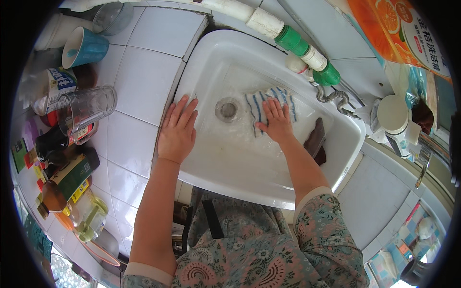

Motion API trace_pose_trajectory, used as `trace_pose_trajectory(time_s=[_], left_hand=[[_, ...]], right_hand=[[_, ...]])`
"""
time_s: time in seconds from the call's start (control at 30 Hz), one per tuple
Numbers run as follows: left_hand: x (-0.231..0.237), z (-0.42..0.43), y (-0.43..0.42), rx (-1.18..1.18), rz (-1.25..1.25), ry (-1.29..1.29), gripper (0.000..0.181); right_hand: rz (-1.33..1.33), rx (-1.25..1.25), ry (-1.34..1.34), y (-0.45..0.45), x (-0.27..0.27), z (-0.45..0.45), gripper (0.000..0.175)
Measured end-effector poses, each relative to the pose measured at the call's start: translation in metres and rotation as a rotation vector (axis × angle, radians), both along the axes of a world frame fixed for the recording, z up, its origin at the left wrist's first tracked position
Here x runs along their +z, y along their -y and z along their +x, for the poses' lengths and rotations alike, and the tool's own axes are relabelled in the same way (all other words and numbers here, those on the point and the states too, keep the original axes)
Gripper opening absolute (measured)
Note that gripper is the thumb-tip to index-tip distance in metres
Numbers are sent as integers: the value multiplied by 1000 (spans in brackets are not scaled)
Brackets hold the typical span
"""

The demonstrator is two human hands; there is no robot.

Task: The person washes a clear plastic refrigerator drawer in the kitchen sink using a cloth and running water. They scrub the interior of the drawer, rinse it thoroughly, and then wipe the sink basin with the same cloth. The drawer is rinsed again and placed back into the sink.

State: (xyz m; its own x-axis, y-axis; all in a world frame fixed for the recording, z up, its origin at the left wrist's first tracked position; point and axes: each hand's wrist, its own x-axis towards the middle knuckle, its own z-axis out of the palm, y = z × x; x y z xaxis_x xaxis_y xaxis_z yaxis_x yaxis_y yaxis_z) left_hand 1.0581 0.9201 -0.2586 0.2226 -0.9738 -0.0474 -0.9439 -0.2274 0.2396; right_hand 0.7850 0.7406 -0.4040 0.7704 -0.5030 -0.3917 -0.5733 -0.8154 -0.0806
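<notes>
A white ceramic sink (230, 158) lies before me, with a round drain (227, 109) in its floor. My right hand (278, 121) lies flat, palm down, on a wet cloth with blue and white stripes (255, 108). Its thumb is apart from the fingers, and the cloth spreads flat beneath it on the sink floor. My left hand (178, 131) rests on the sink's left rim, beside the tiled counter, with nothing in it. Right of my right forearm, a dark brown item (315, 140) leans against the sink wall; what it is I cannot tell.
On the left tiled counter (144, 82) stand a clear glass mug (88, 109), a blue cup (86, 46) and several bottles (70, 180). A white pipe with green fittings (293, 40) crosses behind the sink. A flexible metal hose (336, 96) and an orange detergent package (407, 36) are at right.
</notes>
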Motion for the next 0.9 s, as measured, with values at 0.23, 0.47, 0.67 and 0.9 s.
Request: trace_pose_trajectory(time_s=[0.23, 0.47, 0.67, 0.9], left_hand=[[-3, 2, -2, -24, 15, 55, 29], [-5, 1, -4, -34, 21, 65, 29], [-2, 0, -3, -4, -23, -16, 31], [-4, 1, -4, -22, 25, 72, 25]], right_hand=[[-35, -42, -345, -9, 34, -107, 91], [-118, 103, -899, -52, 44, -126, 98], [-153, 54, -877, -54, 47, -121, 100], [-262, 40, -697, 4, 49, -110, 91]])
